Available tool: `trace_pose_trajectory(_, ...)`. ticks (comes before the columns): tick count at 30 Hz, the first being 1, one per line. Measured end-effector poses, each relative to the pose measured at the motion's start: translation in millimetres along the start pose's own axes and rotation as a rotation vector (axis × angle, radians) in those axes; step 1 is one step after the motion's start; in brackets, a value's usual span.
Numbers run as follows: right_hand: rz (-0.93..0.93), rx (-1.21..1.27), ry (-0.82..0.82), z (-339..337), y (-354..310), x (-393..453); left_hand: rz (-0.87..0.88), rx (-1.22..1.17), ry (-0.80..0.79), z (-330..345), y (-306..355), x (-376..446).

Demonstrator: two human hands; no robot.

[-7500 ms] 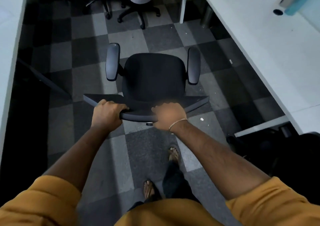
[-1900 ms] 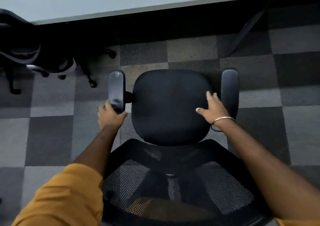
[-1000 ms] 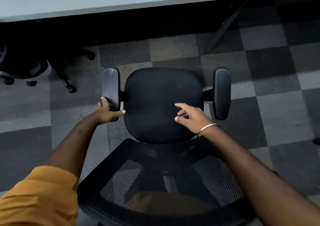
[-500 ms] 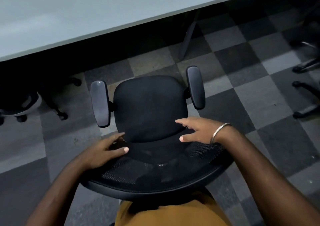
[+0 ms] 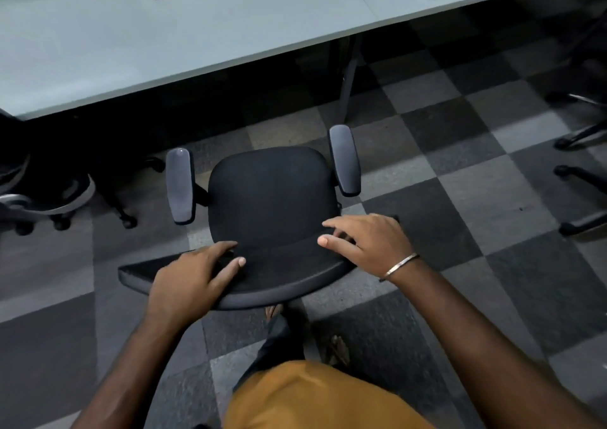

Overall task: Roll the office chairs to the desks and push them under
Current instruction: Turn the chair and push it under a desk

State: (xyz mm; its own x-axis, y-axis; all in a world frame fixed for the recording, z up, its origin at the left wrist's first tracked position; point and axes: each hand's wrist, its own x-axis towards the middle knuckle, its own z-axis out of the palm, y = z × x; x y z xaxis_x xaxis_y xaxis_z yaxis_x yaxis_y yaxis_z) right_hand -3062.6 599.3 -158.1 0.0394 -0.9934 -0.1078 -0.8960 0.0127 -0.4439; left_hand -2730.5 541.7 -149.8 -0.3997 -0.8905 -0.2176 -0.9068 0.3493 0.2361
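Note:
A black office chair (image 5: 269,195) with two grey armrests stands on the checkered carpet, facing the pale desk (image 5: 164,41), its seat short of the desk edge. I stand behind it. My left hand (image 5: 193,277) lies on the top edge of the backrest at its left side, fingers spread and fairly straight. My right hand (image 5: 368,241) rests on the backrest top at its right side, fingers extended toward the seat, a thin bangle on the wrist. The chair's wheeled base is hidden under the seat.
Another chair (image 5: 39,195) with a grey-trimmed back sits partly under the desk at the left. A slanted desk leg (image 5: 349,74) stands beyond the right armrest. Wheeled bases of more chairs (image 5: 581,179) show at the right edge. My feet are just behind the chair.
Both hands have left the armrest and seat and come back onto the top of the backrest. My view has pulled back and up, showing more desk top.

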Motion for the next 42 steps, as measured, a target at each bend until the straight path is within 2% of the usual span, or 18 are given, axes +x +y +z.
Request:
trace_pose_trajectory(3, -0.098, 0.018, 0.232, 18.4, 8.9, -23.1, 0.067, 0.045, 0.217, 11.7, 29.0, -24.1)
trace_pose_trajectory(6, -0.133, -0.004, 0.357, 30.3, 11.5, -32.0, 0.045, 0.125, 0.316, 27.2, 38.3, -39.1)
trace_pose_trajectory(11, -0.123, 0.021, 0.521, 38.2, 9.2, -28.6, -0.093, 0.09, 0.578, 43.2, 51.6, -42.3)
trace_pose_trajectory(15, -0.133, 0.023, 0.603, 38.0, 13.9, -11.9, -0.097, 0.065, 0.743, 45.0, 50.1, -25.7)
trace_pose_trajectory(32, -0.274, -0.015, 0.668, 17.0, 32.8, 82.0, 0.134, 0.148, 0.908, 25.3, 16.0, 48.4)
trace_pose_trajectory(39, -0.241, 0.023, 0.606, 17.7, 10.8, 148.8, 0.087, 0.171, 0.918, 15.1, -19.0, 85.4)
trace_pose_trajectory(42, -0.224, 0.017, 0.542, 31.0, -12.4, 172.8, 0.061, 0.175, 0.906, 8.6, -55.0, 102.1)
